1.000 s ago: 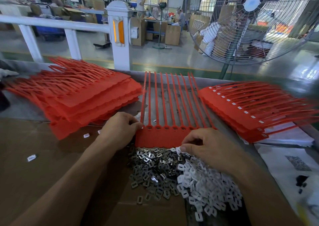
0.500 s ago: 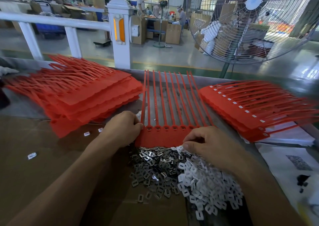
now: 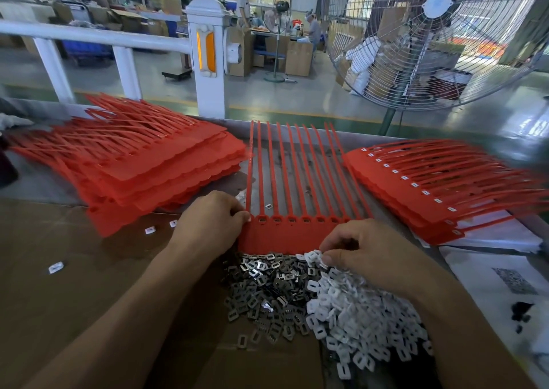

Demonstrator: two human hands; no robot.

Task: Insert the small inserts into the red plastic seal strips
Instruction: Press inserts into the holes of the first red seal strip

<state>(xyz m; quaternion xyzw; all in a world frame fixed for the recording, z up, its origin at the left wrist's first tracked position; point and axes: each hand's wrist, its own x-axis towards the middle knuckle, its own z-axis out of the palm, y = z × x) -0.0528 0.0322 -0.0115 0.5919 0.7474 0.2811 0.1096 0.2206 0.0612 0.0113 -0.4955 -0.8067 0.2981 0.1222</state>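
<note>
Red seal strip sheet flat at centre, tails toward 12 o'clock. Left hand knuckles up, fingers curled, pinching sheet's 9 o'clock corner. Right hand palm down at 4 o'clock, fingertips pinching white inserts at pile's far edge; metal inserts beside, toward 6 o'clock.
</note>
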